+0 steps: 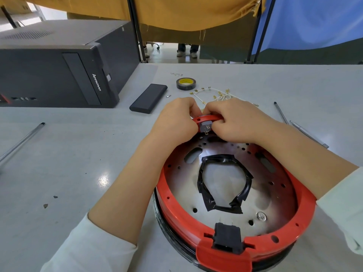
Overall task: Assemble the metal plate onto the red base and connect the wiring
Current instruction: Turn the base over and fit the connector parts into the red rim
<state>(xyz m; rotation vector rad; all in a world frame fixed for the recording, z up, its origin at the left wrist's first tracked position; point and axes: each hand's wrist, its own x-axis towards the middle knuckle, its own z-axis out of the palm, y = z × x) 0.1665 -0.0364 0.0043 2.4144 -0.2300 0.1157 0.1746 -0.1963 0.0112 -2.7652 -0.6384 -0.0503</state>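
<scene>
Left hand (174, 119) and right hand (233, 118) curled, pinching grey connector (205, 127) at far rim of red base (302, 205); metal plate (180, 185) seated inside. On grey counter (68, 154): tape roll (186, 83), loose wires (218, 95), computer tower (55, 63).

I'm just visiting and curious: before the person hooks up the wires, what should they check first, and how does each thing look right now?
1. Metal plate seated inside the red base: ok, it lies within the rim.
2. Grey connector block at the far rim held steady: ok, left hand and right hand both pinch around it.
3. Its terminals undamaged: cannot tell, too small.
4. White wires within reach: ok, lying just beyond the hands.
5. Wires untangled: not ok, they lie in a loose jumble.
6. Black socket on the near rim seated: ok, it sits in its notch.
</scene>
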